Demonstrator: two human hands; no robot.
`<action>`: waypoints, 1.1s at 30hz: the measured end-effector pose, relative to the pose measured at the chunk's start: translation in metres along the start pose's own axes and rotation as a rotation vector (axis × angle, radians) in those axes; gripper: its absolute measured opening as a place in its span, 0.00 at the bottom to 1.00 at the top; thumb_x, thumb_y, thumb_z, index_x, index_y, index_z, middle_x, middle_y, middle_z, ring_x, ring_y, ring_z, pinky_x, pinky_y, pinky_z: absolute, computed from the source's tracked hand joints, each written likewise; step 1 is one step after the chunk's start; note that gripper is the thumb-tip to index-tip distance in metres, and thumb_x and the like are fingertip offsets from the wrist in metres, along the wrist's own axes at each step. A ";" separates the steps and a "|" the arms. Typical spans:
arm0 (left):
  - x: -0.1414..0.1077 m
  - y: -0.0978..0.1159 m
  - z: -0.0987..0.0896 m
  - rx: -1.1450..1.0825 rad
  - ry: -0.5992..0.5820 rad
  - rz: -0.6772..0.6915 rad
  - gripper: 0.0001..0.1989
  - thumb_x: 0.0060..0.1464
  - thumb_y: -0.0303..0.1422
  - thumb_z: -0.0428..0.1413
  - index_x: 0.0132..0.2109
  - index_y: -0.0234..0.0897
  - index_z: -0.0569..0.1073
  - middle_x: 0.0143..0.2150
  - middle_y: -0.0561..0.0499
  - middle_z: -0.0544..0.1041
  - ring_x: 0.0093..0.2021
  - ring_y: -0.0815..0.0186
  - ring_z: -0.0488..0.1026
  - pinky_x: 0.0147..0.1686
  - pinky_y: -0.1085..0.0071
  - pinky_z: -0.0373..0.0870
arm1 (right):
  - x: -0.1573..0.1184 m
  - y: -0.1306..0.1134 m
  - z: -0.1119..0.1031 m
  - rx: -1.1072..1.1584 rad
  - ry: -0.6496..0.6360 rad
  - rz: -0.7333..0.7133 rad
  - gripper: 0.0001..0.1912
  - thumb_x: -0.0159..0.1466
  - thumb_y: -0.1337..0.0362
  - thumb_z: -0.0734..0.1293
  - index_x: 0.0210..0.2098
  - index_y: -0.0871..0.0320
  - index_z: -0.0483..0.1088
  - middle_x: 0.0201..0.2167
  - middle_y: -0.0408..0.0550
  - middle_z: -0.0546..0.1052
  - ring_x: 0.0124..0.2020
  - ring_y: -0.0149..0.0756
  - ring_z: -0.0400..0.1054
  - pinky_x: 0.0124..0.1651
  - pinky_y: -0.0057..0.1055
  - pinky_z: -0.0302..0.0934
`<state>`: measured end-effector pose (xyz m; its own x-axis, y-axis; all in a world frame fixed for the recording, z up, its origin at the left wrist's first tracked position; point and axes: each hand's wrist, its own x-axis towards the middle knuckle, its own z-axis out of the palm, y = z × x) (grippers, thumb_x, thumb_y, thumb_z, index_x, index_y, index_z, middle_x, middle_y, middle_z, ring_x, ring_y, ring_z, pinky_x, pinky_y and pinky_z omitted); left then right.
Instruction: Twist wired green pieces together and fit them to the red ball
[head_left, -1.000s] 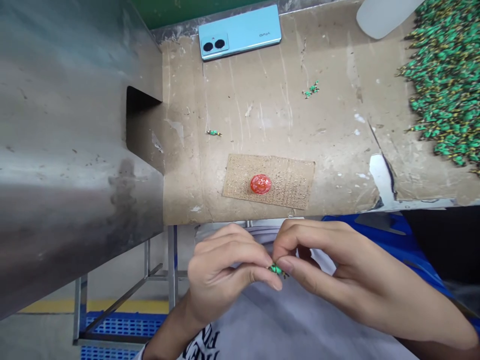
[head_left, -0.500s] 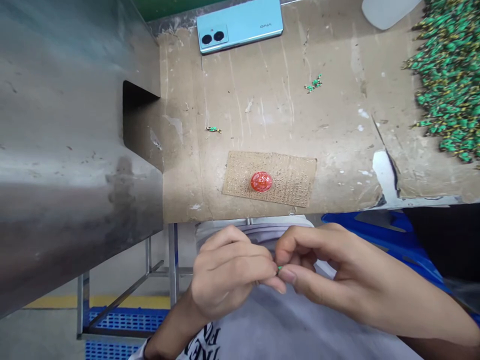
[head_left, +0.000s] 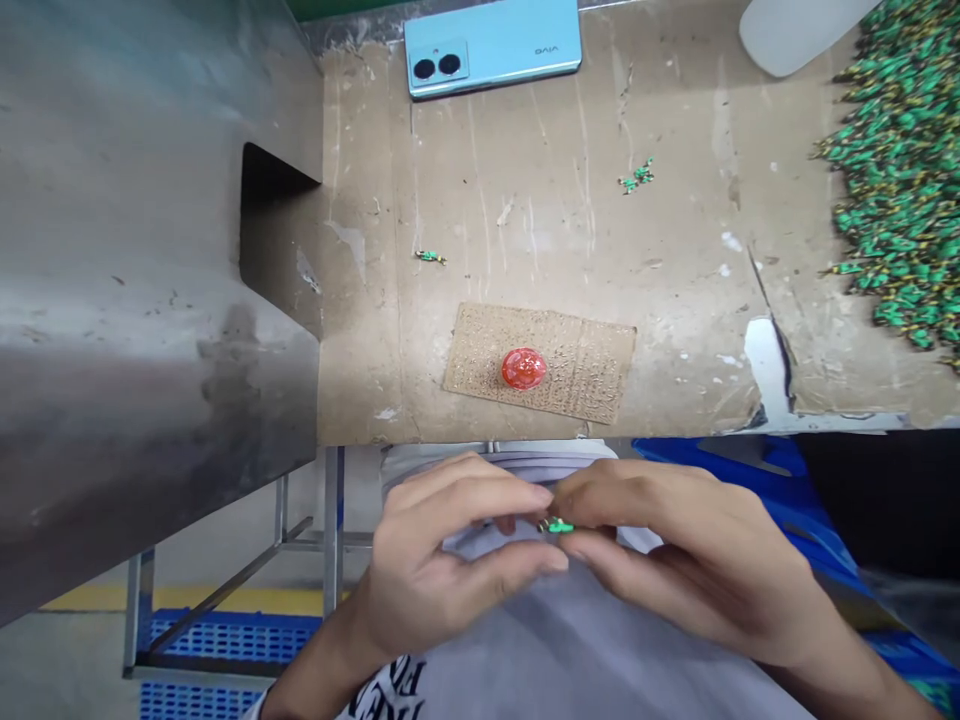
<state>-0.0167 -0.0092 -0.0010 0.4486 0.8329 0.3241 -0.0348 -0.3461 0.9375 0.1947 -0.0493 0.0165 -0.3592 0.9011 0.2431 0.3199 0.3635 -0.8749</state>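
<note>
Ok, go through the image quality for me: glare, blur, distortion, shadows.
In the head view, a pale sheen lies across the steel panel; the red dome shows a bright highlight; the small green part between the left hand and right hand shows little fine detail; the wide lens bows the edges; shadows stay soft.

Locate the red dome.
In the head view, the red dome sits on the rough brown pad, near the bench's front edge, above and between the left hand and right hand.
</note>
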 end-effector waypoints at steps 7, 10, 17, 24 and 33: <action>0.001 0.008 0.001 0.103 0.008 -0.048 0.11 0.54 0.18 0.61 0.42 0.35 0.79 0.33 0.52 0.81 0.29 0.69 0.78 0.29 0.74 0.75 | -0.002 0.007 0.002 -0.105 -0.021 -0.103 0.07 0.71 0.70 0.68 0.48 0.60 0.69 0.41 0.48 0.80 0.42 0.32 0.76 0.47 0.28 0.71; 0.001 0.010 0.004 0.159 0.034 -0.071 0.11 0.53 0.17 0.60 0.41 0.35 0.79 0.32 0.53 0.81 0.29 0.70 0.78 0.29 0.75 0.76 | -0.002 0.006 0.004 -0.123 0.000 -0.097 0.07 0.71 0.70 0.68 0.47 0.60 0.69 0.40 0.47 0.80 0.41 0.31 0.75 0.46 0.27 0.71; 0.001 0.015 0.007 0.274 0.029 0.006 0.08 0.54 0.17 0.60 0.39 0.33 0.77 0.33 0.53 0.80 0.31 0.73 0.77 0.32 0.78 0.75 | 0.004 -0.008 0.004 -0.200 -0.043 0.073 0.04 0.71 0.69 0.63 0.45 0.59 0.69 0.34 0.43 0.78 0.32 0.27 0.72 0.36 0.25 0.67; -0.002 0.016 0.009 0.363 0.075 -0.003 0.09 0.57 0.18 0.60 0.41 0.35 0.75 0.30 0.57 0.77 0.28 0.74 0.73 0.31 0.77 0.73 | 0.007 -0.008 0.008 -0.171 -0.028 0.065 0.05 0.71 0.71 0.63 0.43 0.58 0.70 0.31 0.40 0.74 0.28 0.26 0.68 0.31 0.23 0.63; -0.002 0.023 0.006 0.357 0.059 -0.047 0.08 0.56 0.19 0.60 0.40 0.35 0.75 0.35 0.55 0.79 0.33 0.75 0.75 0.35 0.81 0.74 | 0.011 -0.012 0.010 -0.035 -0.033 0.185 0.06 0.70 0.70 0.64 0.44 0.58 0.71 0.31 0.42 0.76 0.28 0.26 0.69 0.30 0.22 0.64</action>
<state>-0.0131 -0.0215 0.0193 0.3893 0.8716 0.2979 0.3036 -0.4267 0.8519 0.1783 -0.0467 0.0255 -0.3200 0.9452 0.0652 0.4128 0.2010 -0.8883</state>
